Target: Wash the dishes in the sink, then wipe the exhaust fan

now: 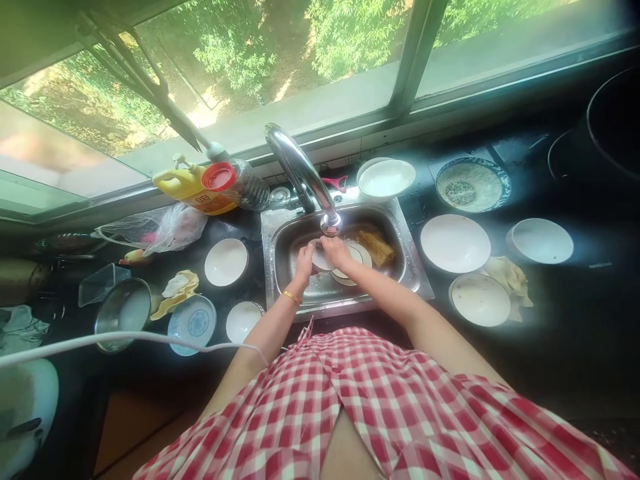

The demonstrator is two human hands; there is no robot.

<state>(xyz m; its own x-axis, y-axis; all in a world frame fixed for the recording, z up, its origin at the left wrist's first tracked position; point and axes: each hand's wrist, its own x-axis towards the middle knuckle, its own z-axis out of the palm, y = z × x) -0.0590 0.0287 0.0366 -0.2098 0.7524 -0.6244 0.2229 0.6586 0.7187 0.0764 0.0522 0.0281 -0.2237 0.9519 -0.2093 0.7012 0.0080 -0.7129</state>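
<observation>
Both my hands are inside the steel sink [271, 267], beneath the mouth of the chrome tap [310, 170]. Between them is a small white bowl [323, 259], partly hidden by the fingers. My left hand [304, 264], with a gold-coloured bracelet at the wrist, grips the bowl's left side. Closed at the bowl's far right rim is my right hand [335, 252]. Under and beside the bowl, white dishes with a dark rim line [361, 256] lie on the sink floor. A yellowish-brown cloth [376, 248] is bunched against the sink's right wall.
Right of the sink stand a large white bowl [455, 243], a patterned bowl [473, 185] and several others. On the left are a white bowl [226, 262], a blue-patterned bowl [193, 325] and a metal basin [123, 313]. A yellow jug [193, 190] stands by the window; a white cable [130, 337] crosses the lower left.
</observation>
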